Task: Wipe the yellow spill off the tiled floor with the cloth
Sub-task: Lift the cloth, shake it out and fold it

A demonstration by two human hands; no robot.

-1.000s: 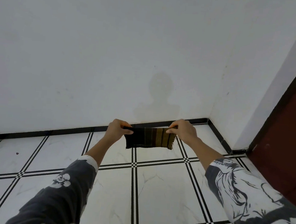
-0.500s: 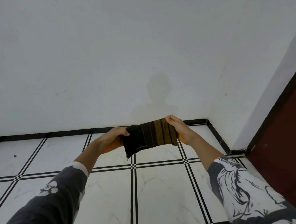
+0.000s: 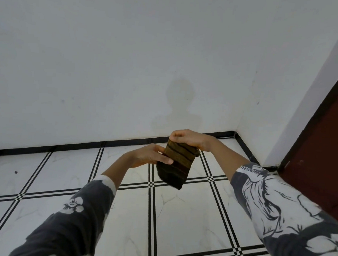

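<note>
Cloth (image 3: pixel 176 164), striped, hangs in mid-air over the tiled floor (image 3: pixel 177 218); right hand (image 3: pixel 189 139) pinches its top edge, left hand (image 3: pixel 149 154) grips its left edge. White wall (image 3: pixel 108 63) and dark door (image 3: pixel 322 148) bound the corner.

Both arms reach forward, forearms bare past grey printed sleeves (image 3: pixel 82 211). Above the cloth (image 3: pixel 176 164) the right hand (image 3: pixel 189 139) has its fingers curled down, pinching the top edge. At the cloth's left side, lower down, the left hand (image 3: pixel 150 154) grips it, thumb straight across the front, fingers behind.
</note>
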